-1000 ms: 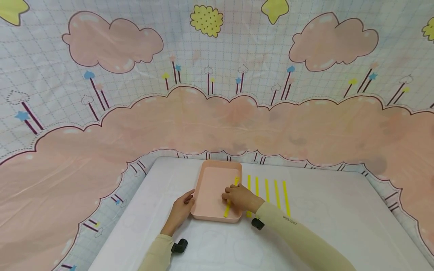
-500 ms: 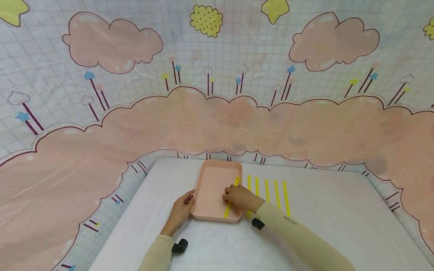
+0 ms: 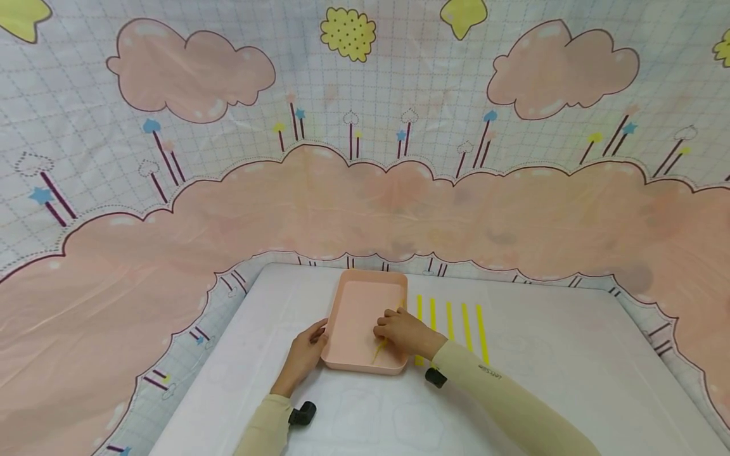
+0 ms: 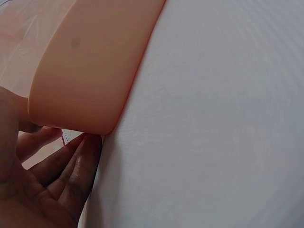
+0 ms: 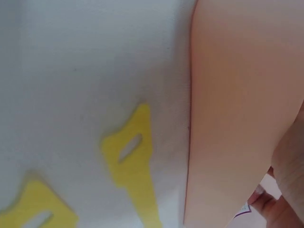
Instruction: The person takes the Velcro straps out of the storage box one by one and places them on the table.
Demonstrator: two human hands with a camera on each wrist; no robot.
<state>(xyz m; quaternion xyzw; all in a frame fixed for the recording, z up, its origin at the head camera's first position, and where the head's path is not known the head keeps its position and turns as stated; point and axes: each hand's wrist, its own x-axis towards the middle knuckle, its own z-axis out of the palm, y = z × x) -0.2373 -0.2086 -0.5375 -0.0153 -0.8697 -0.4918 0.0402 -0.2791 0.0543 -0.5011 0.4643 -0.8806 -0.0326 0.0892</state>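
A shallow pink tray [image 3: 353, 316] lies on the white table. My left hand [image 3: 303, 354] holds its near left side; in the left wrist view the fingers [image 4: 88, 159] touch the lower edge of the tray wall [image 4: 80, 80]. Over the tray's right part my right hand [image 3: 403, 330], fingers curled, pinches a thin yellow strap [image 3: 379, 348], which shows almost edge-on. Its middle is hidden behind the hand. In the right wrist view, part of that hand [image 5: 292, 164] shows beyond the tray wall [image 5: 232, 109].
Several more yellow straps [image 3: 450, 320] lie side by side to the right of the tray. Up close, one strap [image 5: 134, 166] has a broad head with a slot. A printed cloth [image 3: 365, 209] hangs behind the white table [image 3: 547, 354].
The yellow strap in my right hand has turned from flat to nearly edge-on, and its near end has shifted slightly left. The left hand and tray stay put.
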